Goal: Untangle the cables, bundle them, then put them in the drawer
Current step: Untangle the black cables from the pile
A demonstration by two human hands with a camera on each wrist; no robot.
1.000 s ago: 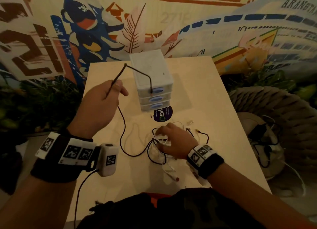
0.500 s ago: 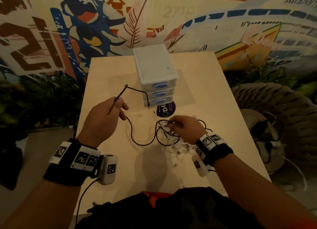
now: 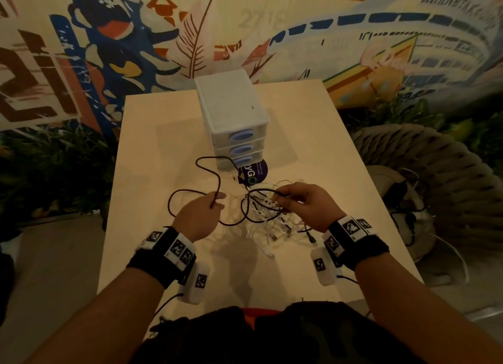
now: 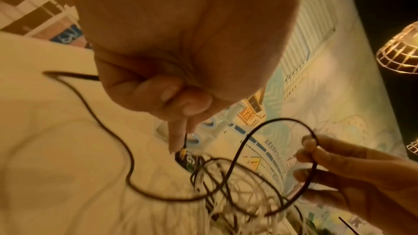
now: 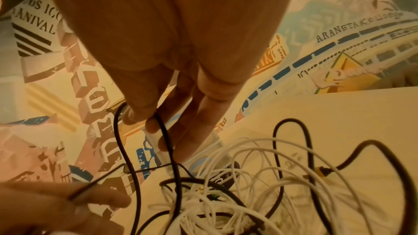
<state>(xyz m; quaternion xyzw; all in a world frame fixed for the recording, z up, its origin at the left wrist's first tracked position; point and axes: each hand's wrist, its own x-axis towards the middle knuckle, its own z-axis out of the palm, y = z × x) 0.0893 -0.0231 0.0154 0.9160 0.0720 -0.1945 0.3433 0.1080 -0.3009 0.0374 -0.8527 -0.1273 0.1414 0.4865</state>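
Partly hidden under my right hand (image 3: 304,205), the white cables (image 3: 268,214) form a loose heap of thin, smooth loops on the pale table (image 3: 152,189), and I cannot tell how many strands it holds or where each one ends. My right thumb and forefinger pinch a loop of the black cable (image 3: 217,181), a thin, matte cord that arches over my fingertips (image 5: 138,115) in the right wrist view before dropping into the heap. My left hand (image 3: 198,216) is curled around another stretch of the same black cable, which curves away across the table in wide bends toward the drawer unit (image 3: 231,118). That unit is a small, boxy white plastic stack of three shut drawers with oval blue handles, standing near the table's far edge, just beyond the heap. A round dark sticker (image 3: 254,173) lies flat in front of it, its lettering half covered by cable. Small metal plugs (image 3: 273,238) poke out of the heap's near side, too blurred to identify. My forearms are cut off at the bottom of the head view.
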